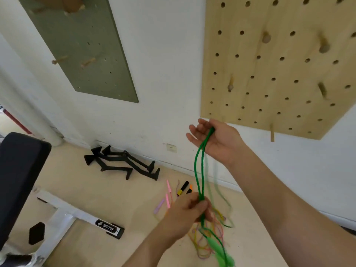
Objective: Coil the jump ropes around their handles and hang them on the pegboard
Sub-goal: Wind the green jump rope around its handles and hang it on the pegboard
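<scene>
green jump rope (198,170) stretched in doubled strands between both hands, mid-air in front of the wall. right hand (215,141) raised just below the lower edge of the wooden pegboard (279,70), palm up, fingers loosely spread, rope loop pinched under the thumb against the palm. left hand (186,212) lower down, fist closed around the bunched strands. below the left hand the rope trails down, blurred, to light green handles (221,255) hanging near the bottom edge of the view. more rope loops swing blurred to the right of the taut strands. on the floor behind the hands: pink jump rope (167,195), a black and yellow handle (182,188), an orange handle partly hidden, plus a tangle of orange and purple cord (204,245). wooden pegs (323,46) stick out of the pegboard, one at the bottom edge. green pegboard (86,51) further left on the wall. black metal bar attachments (123,162) lie by the baseboard. black bench pad (19,180) at left.
</scene>
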